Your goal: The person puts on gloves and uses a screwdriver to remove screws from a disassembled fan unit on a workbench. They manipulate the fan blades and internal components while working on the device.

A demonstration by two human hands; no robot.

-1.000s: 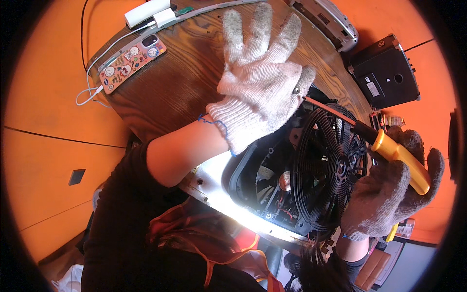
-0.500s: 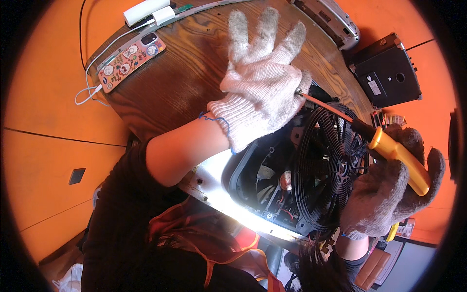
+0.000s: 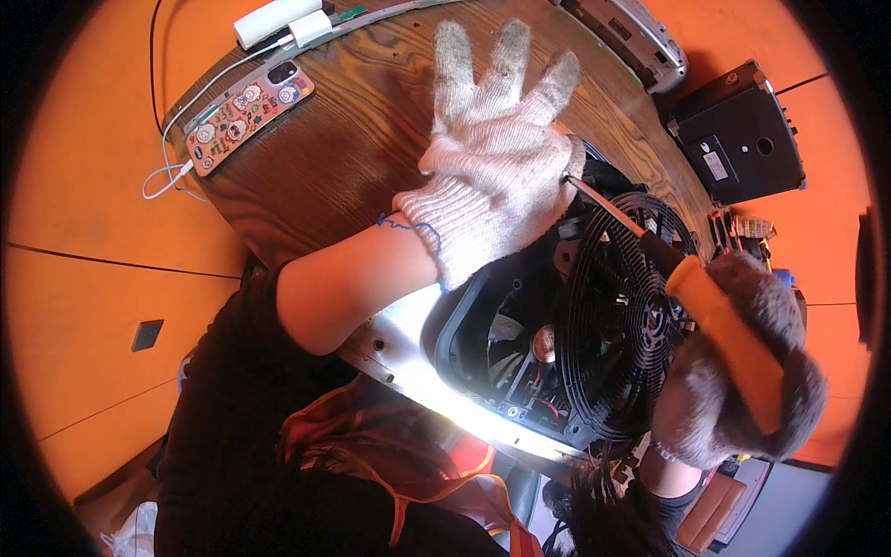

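My left hand (image 3: 497, 162), in a white knit glove with soiled fingertips, is held over the back of a black fan (image 3: 636, 316). Three of its fingers spread out; the index finger and thumb bend down together by the screwdriver's tip, and what they pinch is mostly hidden. A small dark spot shows right at that tip. My right hand (image 3: 742, 371), in a greyish soiled glove, wraps round the yellow-orange handle of a screwdriver (image 3: 719, 320). Its shaft slants up and left across the fan to the left hand. The fan has a round ringed grille and sits beside an open metal housing (image 3: 436, 371).
On the wooden table (image 3: 316, 176), a phone in a patterned case (image 3: 243, 116) lies on a white cable, near a white charger (image 3: 311, 28). A black box (image 3: 738, 135) and a grey device (image 3: 631, 42) stand at the back right. Several tools (image 3: 742, 227) lie beyond the fan.
My right hand has shifted up and closed its fingers round the handle, turning the screwdriver to a steeper slant. My left hand has barely moved.
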